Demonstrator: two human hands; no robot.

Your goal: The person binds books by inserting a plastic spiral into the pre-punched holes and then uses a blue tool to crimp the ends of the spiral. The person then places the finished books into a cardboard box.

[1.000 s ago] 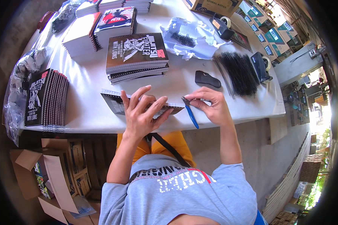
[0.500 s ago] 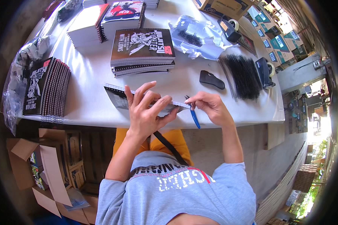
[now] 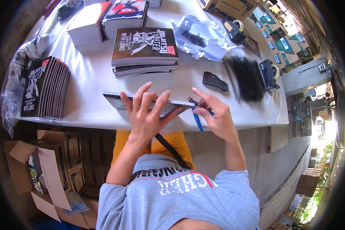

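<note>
Near the table's front edge, my left hand (image 3: 146,111) holds a dark-covered notebook (image 3: 117,102) tilted up, bound edge on top. Its thumb presses the near side while the other fingers spread over the cover. At the notebook's right end, my right hand (image 3: 217,117) grips blue-handled cutters (image 3: 197,122). Their dark jaws sit at the corner of the binding. The index finger of that hand points out above the jaws, and the thumb lies on the handle. Whether the jaws are closed on the coil is too small to tell.
Beyond my hands stands a pile of notebooks (image 3: 143,46), with another bound stack (image 3: 46,90) at left. To the right lie a black hand-sized device (image 3: 215,81), loose black spiral coils (image 3: 243,78) and a tape dispenser (image 3: 269,74). Bubble wrap (image 3: 199,34) lies behind. An open carton (image 3: 51,176) stands below left.
My right hand has shifted its grip on the cutters, with the index finger now stretched out and the jaws closer to the notebook's corner. My left fingers have spread a little over the cover.
</note>
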